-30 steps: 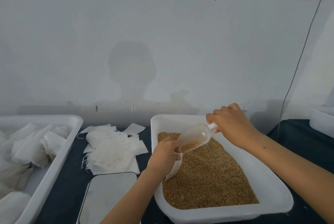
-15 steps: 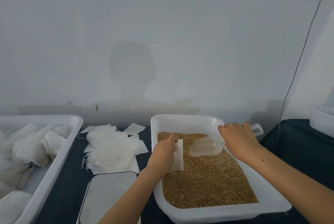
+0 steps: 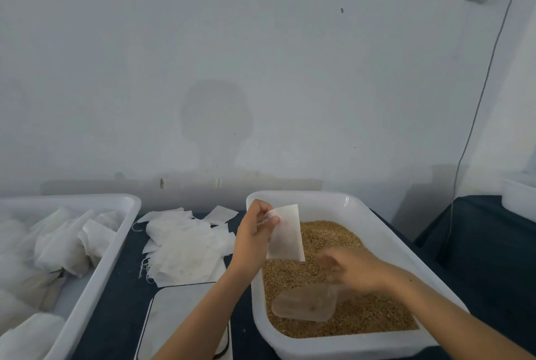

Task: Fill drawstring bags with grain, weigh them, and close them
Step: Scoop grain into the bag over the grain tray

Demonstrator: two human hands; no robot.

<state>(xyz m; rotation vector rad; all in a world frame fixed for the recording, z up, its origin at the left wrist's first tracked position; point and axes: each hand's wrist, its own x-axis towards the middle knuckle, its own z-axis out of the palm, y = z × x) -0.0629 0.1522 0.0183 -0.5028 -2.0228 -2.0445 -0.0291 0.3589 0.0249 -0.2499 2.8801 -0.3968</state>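
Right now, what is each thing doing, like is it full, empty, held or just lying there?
Left hand: pinches the small bag, held up.
Small bag: flat, looks empty.
Right hand: blurred, low over the grain; grip unclear.
Scoop: lying in the grain.
Grain tub: partly filled.
Bag pile: loose, flat on the table.
Left tub: holds white bags.

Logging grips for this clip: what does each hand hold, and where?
Left hand pinches the drawstring bag at its top left corner. Right hand is blurred over the scoop; grip cannot be told.
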